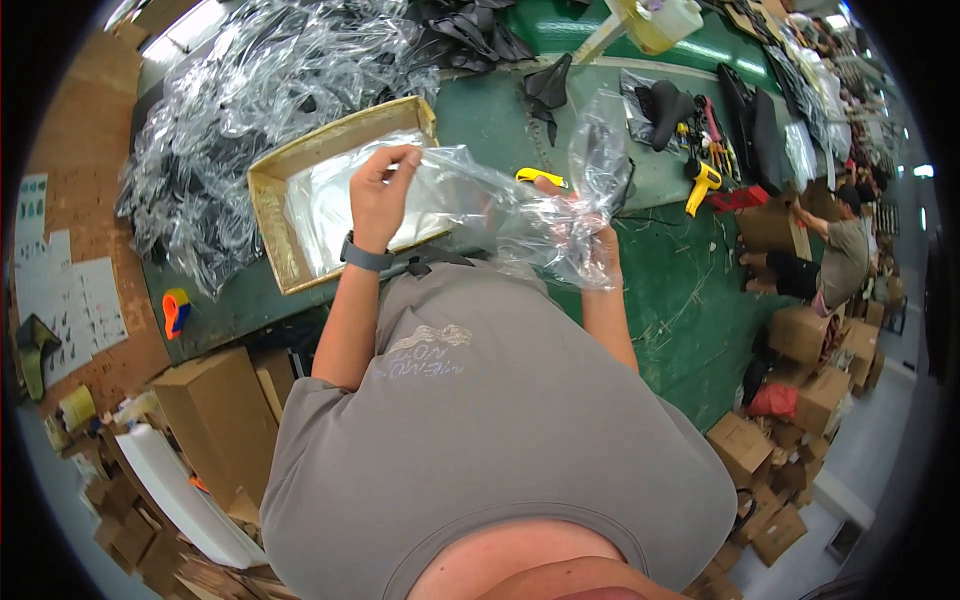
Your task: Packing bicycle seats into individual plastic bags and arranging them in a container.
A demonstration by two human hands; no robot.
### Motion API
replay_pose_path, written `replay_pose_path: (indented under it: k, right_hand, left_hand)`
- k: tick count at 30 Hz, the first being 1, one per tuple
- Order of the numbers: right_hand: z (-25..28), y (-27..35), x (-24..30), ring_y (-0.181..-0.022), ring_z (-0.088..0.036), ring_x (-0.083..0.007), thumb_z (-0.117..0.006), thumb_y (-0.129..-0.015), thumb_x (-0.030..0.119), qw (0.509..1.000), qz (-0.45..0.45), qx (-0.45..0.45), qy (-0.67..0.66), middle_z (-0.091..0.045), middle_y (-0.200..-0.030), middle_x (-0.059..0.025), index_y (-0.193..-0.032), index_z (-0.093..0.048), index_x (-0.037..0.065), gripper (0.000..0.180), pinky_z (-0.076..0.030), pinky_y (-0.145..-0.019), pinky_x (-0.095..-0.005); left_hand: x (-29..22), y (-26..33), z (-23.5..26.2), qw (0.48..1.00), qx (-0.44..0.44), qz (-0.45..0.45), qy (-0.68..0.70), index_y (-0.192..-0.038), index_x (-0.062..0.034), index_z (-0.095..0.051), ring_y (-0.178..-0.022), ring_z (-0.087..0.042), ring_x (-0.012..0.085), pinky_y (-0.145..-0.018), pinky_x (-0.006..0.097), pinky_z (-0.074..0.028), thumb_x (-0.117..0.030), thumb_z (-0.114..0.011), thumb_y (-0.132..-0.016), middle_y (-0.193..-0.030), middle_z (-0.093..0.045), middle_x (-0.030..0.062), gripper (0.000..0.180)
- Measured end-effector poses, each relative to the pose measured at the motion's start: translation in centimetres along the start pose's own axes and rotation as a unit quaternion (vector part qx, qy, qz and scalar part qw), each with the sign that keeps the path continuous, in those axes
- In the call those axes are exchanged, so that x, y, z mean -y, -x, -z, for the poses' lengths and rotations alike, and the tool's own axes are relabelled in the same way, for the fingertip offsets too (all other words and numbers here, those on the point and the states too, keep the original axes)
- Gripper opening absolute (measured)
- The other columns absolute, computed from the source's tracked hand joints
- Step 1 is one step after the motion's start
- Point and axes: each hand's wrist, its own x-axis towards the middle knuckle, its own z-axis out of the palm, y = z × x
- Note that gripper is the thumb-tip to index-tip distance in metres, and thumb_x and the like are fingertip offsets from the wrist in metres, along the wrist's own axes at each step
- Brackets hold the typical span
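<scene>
Item: clear plastic bag (520,205), stretched between both hands above the cardboard tray (268,215). Left hand (380,190) fingers pinch its edge; right hand (598,240) probably bunches the far end, largely veiled by film. Risk: slick film slipping from the pinch, or tearing under tension.

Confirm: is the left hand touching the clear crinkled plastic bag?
Touching. The head view shows the left hand pinching an edge of the clear crinkled plastic bag between thumb and fingers, no gap visible.
</scene>
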Motion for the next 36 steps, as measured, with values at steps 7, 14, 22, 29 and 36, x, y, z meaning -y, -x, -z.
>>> replay_pose_path:
  k: [7, 14, 22, 29, 36]
  right_hand:
    - [-1.7, -1.2, 1.1, -0.096, -0.077, -0.0197, -0.095, -0.077, 0.017, 0.991, -0.049, 0.069, 0.101, -0.031, -0.170, -0.0348, -0.167, -0.031, 0.001, 0.112, -0.066, -0.075, -0.0273]
    - [-4.0, -2.6, -2.7, -0.140, -0.060, -0.0326, -0.092, -0.076, 0.024, 0.985, -0.083, 0.091, 0.118, -0.036, -0.171, -0.0289, -0.167, -0.031, -0.005, 0.113, -0.061, -0.103, -0.0399]
    - [-5.4, -4.5, -4.9, -0.104, -0.073, -0.0203, -0.079, -0.089, 0.024, 0.996, -0.057, -0.011, 0.067, -0.045, -0.165, -0.0220, -0.166, -0.034, -0.005, 0.094, -0.064, -0.087, -0.0330]
    - [-5.1, -5.1, -4.3, -0.078, -0.066, -0.0163, -0.072, -0.091, 0.009, 0.976, -0.106, 0.066, -0.177, -0.041, -0.171, -0.0136, -0.172, -0.027, 0.009, 0.092, -0.059, -0.066, -0.0329]
    - [-4.2, -5.2, -5.7, -0.082, -0.066, -0.0141, -0.079, -0.094, 0.015, 0.971, -0.137, 0.061, -0.187, -0.061, -0.135, -0.0085, -0.173, -0.026, 0.013, 0.095, -0.057, -0.071, -0.0313]
  left_hand:
    - [-0.2, -2.5, 1.7, 0.999, 0.010, 0.015, 0.032, -0.111, -0.0003, -0.079, -0.077, -0.064, 0.0070, -0.070, 0.026, -0.051, -0.025, -0.074, -0.106, -0.089, -0.076, 0.0010, 0.025]
    - [-3.1, -3.4, -0.7, 0.992, -0.008, -0.059, -0.115, -0.099, -0.0026, -0.081, -0.068, -0.068, 0.0211, -0.068, 0.034, -0.055, -0.028, -0.081, -0.096, -0.081, -0.076, 0.0104, 0.026]
    - [-2.9, -3.3, -0.2, 0.883, -0.195, -0.345, -0.253, -0.115, -0.0105, -0.079, -0.095, -0.071, 0.0319, -0.080, 0.042, -0.060, -0.020, -0.087, -0.087, -0.109, -0.077, 0.0089, 0.031]
    - [-4.4, 6.4, 0.2, 0.966, 0.041, -0.223, -0.125, -0.142, -0.0080, -0.066, -0.124, -0.065, 0.0366, -0.103, 0.045, -0.055, -0.025, -0.092, -0.079, -0.140, -0.066, 0.0156, 0.070]
    - [-1.7, 8.0, -1.1, 0.967, 0.067, -0.151, -0.196, -0.162, -0.0082, -0.045, -0.144, -0.052, 0.0391, -0.116, 0.047, -0.048, -0.015, -0.090, -0.075, -0.162, -0.049, 0.0176, 0.098]
